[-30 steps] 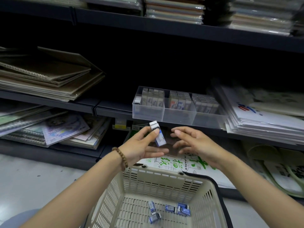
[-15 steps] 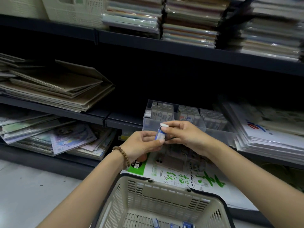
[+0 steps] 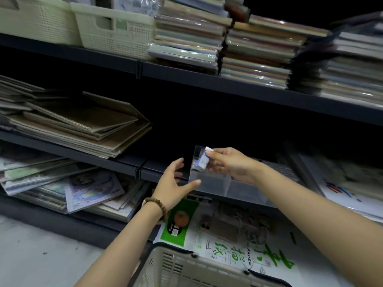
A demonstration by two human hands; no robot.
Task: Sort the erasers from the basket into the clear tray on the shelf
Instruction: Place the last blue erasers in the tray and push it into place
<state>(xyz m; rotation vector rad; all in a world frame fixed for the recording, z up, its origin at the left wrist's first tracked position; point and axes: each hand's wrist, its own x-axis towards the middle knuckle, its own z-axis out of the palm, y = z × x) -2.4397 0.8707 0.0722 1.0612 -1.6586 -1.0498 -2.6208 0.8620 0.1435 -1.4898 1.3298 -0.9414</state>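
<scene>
Eraser [image 3: 201, 161], blue-and-white sleeve with the white end up, is tilting over the left end of the clear tray [image 3: 215, 184], at its near-left corner; whether it is touching the tray wall cannot be told. Right hand [image 3: 232, 167] is pinching the eraser, thumb on the upper end and curled fingers behind and below it, the hand reaching over the tray from the right. Left hand [image 3: 173, 183] is hovering just left of the tray and below the eraser, fingers spread and loosely extended, palm turned toward the tray, gripping nothing; the thumb tip is lying across the tray's front-left wall, contact uncertain. A bead bracelet [image 3: 155, 204] is sitting on the left wrist. The tray is sitting at the front edge of the dark shelf [image 3: 124, 162]; its contents are blurred. The cream basket [image 3: 186, 268] is showing only its rim at the bottom of the view, below both forearms, well apart from the eraser.
</scene>
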